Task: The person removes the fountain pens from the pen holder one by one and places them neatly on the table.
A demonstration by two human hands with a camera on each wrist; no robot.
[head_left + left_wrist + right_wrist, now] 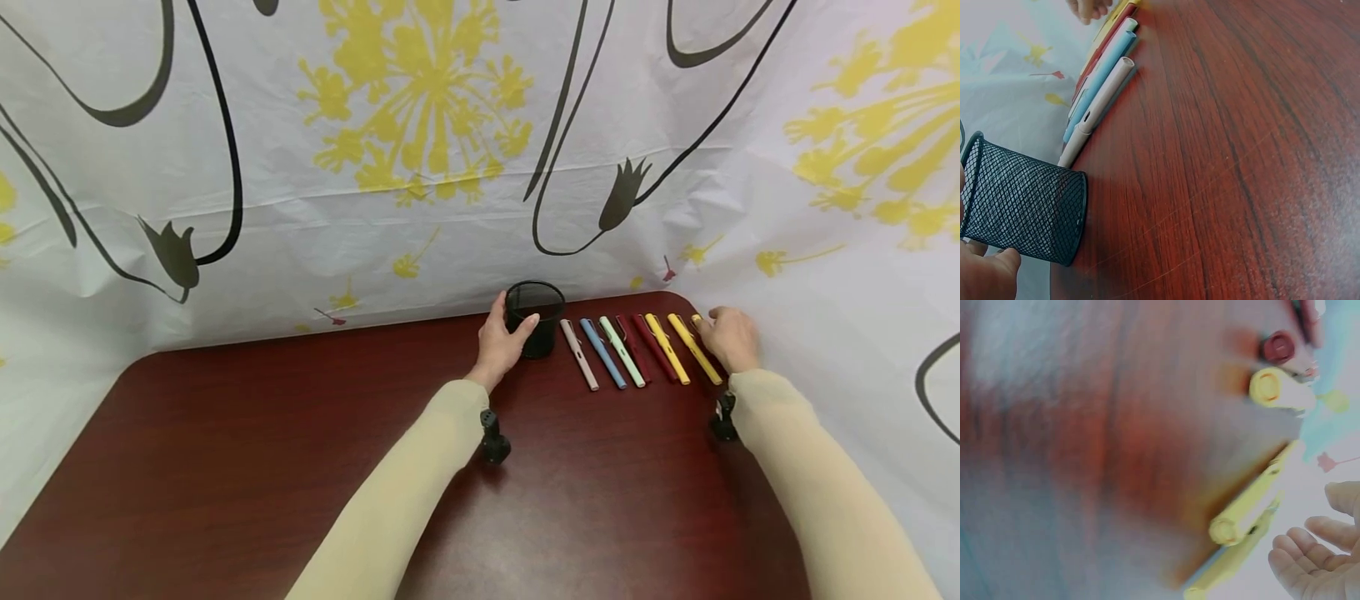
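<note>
A black mesh pen cup [536,332] stands upright at the table's back edge, and my left hand [500,343] holds it from the left, thumb across its front. The left wrist view shows the cup [1022,203] close up, fingers at its side. To its right lies a row of capped pens: pale pink [580,356], blue [603,354], mint green [622,352], dark red and yellow [693,348]. Beside the rightmost yellow pens is my right hand [729,340], holding nothing, fingers loosely bent. Another yellow pen [1229,565] is mostly hidden by this hand in the head view.
The dark red wooden table [285,450] spreads wide to the left and front. A white patterned curtain [465,233] hangs right behind the table's back edge and along its right side, close to the right hand.
</note>
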